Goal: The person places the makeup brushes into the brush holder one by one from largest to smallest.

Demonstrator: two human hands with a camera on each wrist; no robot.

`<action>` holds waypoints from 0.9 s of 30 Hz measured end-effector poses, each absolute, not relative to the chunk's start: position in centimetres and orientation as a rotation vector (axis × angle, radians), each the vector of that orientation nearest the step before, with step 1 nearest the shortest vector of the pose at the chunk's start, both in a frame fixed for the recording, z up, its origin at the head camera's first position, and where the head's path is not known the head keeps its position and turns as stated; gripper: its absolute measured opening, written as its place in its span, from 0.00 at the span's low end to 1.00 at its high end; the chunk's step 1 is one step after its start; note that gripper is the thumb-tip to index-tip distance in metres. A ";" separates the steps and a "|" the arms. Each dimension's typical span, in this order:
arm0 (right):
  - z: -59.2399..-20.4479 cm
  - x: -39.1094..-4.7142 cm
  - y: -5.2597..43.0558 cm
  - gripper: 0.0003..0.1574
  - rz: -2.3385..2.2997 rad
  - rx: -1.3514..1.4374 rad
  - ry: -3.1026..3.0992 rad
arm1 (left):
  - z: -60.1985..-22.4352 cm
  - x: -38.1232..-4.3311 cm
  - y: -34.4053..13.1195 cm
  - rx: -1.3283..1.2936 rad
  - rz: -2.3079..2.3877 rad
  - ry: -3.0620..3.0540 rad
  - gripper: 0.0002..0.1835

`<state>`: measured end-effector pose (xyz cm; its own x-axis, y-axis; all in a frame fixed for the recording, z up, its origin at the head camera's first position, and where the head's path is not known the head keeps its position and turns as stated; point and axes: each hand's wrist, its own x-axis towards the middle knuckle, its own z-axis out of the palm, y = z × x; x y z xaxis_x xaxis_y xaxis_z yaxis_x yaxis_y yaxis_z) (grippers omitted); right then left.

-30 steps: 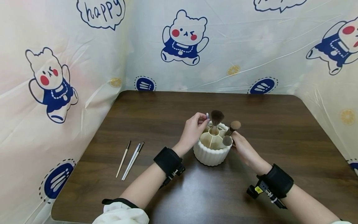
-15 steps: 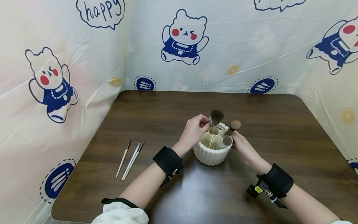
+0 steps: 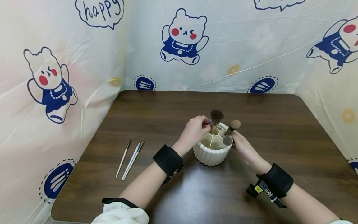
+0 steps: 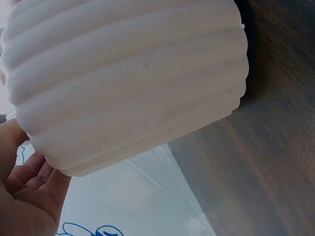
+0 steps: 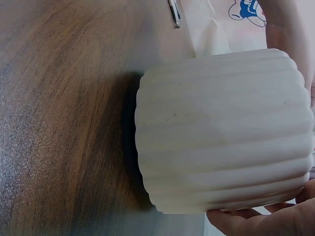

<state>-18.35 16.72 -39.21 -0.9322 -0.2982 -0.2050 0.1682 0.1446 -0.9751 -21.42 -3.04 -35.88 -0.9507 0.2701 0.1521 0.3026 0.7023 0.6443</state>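
A cream ribbed makeup brush holder [image 3: 211, 156] with several compartments stands upright on the table. My left hand [image 3: 194, 132] is at its far left rim, thumb and fingertips pinching a thin makeup brush [image 3: 210, 122] of which only a small purplish bit shows. On the other side, my right hand [image 3: 244, 147] grips the holder's wall near the rim; in the right wrist view its fingers lie along the holder's lower edge. A fluffy dark brush [image 3: 217, 117] rises from the centre ring. Two more, a tan-headed brush [image 3: 235, 125] and a grey round-headed brush [image 3: 227, 140], lean at the right.
Left of the holder, a thin brush with a dark tip [image 3: 123, 158] lies on the brown wooden table [image 3: 167, 105]. Beside it are two slim white-handled sticks [image 3: 131, 162] close together. A printed curtain [image 3: 145, 40] surrounds the table's back and sides.
My left hand has shifted slightly right and down toward the holder, and the pale tip of the thin brush has sunk between its fingers. My right hand stays on the holder.
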 end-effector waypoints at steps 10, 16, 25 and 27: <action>-39.2 -18.3 16.7 0.33 -1.817 -0.161 2.074 | -36.2 -21.0 -3.5 -0.496 -1.110 -2.797 0.10; -39.2 -18.3 16.7 0.33 -1.810 -0.120 2.082 | -36.1 -20.9 -4.3 -0.501 -1.114 -2.756 0.10; -39.3 -18.4 16.7 0.30 -1.805 -0.112 2.101 | -35.4 -20.8 -7.7 -0.358 -1.021 -2.678 0.11; -39.3 -18.4 16.7 0.30 -1.803 -0.116 2.100 | -35.6 -20.8 -9.0 -0.264 -0.970 -2.701 0.11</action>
<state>-18.41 16.68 -39.29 -0.9285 -0.2977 -0.2221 0.1745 0.1782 -0.9684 -20.83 -8.95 -35.58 -0.9500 0.0827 0.3012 0.2555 0.7605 0.5970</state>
